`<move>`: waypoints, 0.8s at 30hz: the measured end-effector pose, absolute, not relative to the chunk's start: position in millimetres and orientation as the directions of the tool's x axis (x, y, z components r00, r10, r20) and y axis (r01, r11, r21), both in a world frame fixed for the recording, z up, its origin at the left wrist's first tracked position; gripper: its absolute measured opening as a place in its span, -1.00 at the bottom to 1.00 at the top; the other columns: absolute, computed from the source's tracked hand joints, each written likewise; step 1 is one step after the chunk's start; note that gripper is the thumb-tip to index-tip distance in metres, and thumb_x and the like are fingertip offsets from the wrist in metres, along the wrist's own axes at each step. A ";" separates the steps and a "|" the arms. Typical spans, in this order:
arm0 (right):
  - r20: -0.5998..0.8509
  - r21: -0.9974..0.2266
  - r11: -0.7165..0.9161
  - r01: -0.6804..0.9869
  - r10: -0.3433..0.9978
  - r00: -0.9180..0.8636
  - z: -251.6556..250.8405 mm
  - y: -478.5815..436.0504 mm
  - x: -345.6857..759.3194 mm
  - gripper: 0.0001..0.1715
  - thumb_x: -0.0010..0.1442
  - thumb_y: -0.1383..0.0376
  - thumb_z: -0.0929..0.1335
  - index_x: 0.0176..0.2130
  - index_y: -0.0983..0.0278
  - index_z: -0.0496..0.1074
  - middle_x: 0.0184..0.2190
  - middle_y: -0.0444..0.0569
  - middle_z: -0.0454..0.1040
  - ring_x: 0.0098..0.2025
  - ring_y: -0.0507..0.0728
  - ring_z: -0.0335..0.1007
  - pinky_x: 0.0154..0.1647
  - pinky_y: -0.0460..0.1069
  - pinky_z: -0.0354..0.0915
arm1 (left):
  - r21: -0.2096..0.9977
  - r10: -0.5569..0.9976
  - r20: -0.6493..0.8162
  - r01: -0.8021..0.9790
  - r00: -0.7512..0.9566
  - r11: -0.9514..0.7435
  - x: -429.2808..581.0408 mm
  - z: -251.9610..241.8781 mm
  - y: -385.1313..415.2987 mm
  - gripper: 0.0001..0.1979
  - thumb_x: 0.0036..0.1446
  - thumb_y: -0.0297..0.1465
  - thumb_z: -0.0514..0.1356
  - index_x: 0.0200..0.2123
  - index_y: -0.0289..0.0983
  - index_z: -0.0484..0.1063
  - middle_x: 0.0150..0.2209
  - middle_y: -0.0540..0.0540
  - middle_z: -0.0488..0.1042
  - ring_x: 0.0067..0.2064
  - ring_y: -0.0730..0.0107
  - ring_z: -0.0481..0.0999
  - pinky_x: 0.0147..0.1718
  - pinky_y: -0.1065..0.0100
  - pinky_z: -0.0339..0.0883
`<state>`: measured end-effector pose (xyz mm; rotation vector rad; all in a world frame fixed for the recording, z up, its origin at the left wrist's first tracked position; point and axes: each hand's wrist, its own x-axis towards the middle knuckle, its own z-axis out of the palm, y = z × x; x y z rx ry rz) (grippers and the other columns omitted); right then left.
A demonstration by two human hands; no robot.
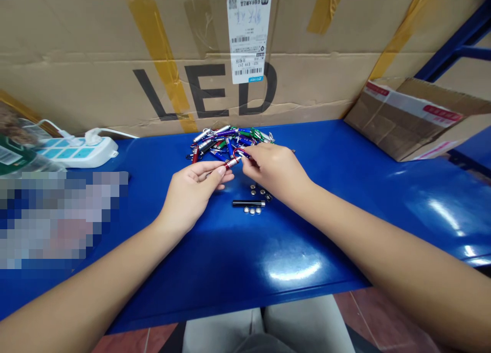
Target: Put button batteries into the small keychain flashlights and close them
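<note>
The left hand [193,193] lay palm up above the blue surface [245,271] at centre frame. Its grip was pressed together on a red keychain flashlight [232,162], with the thumb across the body and the fingers curled toward it. The right hand [270,172] was held palm down just beside the left, its grip pinching a red carabiner clip [239,152] between thumb and forefinger. The clip appeared joined to the same flashlight, but the connection was too small to confirm.

A heap of keychain flashlights [230,143] with red, blue, purple and green parts lay at upper centre, directly beyond both hands. Below the right hand, a black flashlight tube [247,203] lay flat and roughly horizontal. Silver button cells [258,190] were grouped just above it, and further button cells [252,210] lay just below it.

A cardboard carton [115,87] printed "LED" stood along the far edge of the surface, with a white shipping label [249,33] fixed to its face. A white power strip [79,152] lay at left, and an open cardboard box [414,120] sat at upper right. A pixelated area [57,215] at lower left hid whatever lay beneath it.
</note>
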<state>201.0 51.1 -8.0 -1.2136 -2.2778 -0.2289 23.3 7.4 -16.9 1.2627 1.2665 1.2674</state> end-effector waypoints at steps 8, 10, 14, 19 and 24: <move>0.476 -0.150 0.519 0.842 0.784 -0.398 -3.2 51.8 193.2 -0.70 0.26 0.39 0.22 -0.36 0.40 0.50 -0.42 0.09 0.54 -0.38 0.12 0.38 -0.32 -0.02 0.17 | 0.998 0.994 0.054 -0.033 -0.092 -0.057 26.2 -20.6 7.9 -0.72 0.04 -0.25 0.40 -0.21 -0.28 0.58 -0.25 -0.12 0.66 -0.16 0.28 0.66 -0.29 0.47 0.51; 0.461 -0.175 0.498 0.849 0.803 -0.376 -1.3 51.4 190.8 -0.71 0.25 0.39 0.23 -0.38 0.39 0.50 -0.43 0.08 0.53 -0.39 0.11 0.36 -0.34 -0.02 0.15 | 0.996 0.993 0.060 -0.053 -0.102 -0.066 26.8 -21.2 8.1 -0.74 0.05 -0.27 0.40 -0.21 -0.28 0.58 -0.25 -0.12 0.66 -0.16 0.30 0.66 -0.29 0.48 0.50; 0.499 -0.206 0.504 0.839 0.791 -0.352 -0.5 50.8 188.3 -0.73 0.23 0.39 0.24 -0.43 0.35 0.46 -0.49 0.02 0.48 -0.43 0.08 0.30 -0.36 -0.03 0.11 | 0.994 0.987 0.079 -0.066 -0.141 -0.089 27.5 -21.8 8.6 -0.73 0.04 -0.27 0.40 -0.21 -0.29 0.59 -0.25 -0.12 0.66 -0.16 0.30 0.66 -0.29 0.48 0.49; 0.508 -0.210 0.537 0.817 0.774 -0.378 -0.9 51.4 192.6 -0.73 0.25 0.38 0.25 -0.40 0.35 0.48 -0.45 0.03 0.51 -0.41 0.09 0.32 -0.34 -0.03 0.14 | 0.990 0.983 0.074 -0.109 -0.166 -0.093 26.9 -19.9 9.8 -0.71 0.02 -0.25 0.41 -0.23 -0.29 0.58 -0.25 -0.13 0.66 -0.16 0.29 0.65 -0.29 0.47 0.47; 0.517 -0.222 0.702 0.676 0.673 -0.529 2.0 54.1 208.6 -0.77 0.24 0.37 0.30 -0.34 0.38 0.54 -0.42 0.04 0.56 -0.38 0.10 0.41 -0.29 -0.04 0.22 | 0.995 0.993 -0.009 -0.100 -0.115 -0.003 16.8 -9.9 13.6 -0.72 -0.01 -0.27 0.42 -0.26 -0.30 0.57 -0.30 -0.12 0.65 -0.22 0.35 0.66 -0.35 0.52 0.44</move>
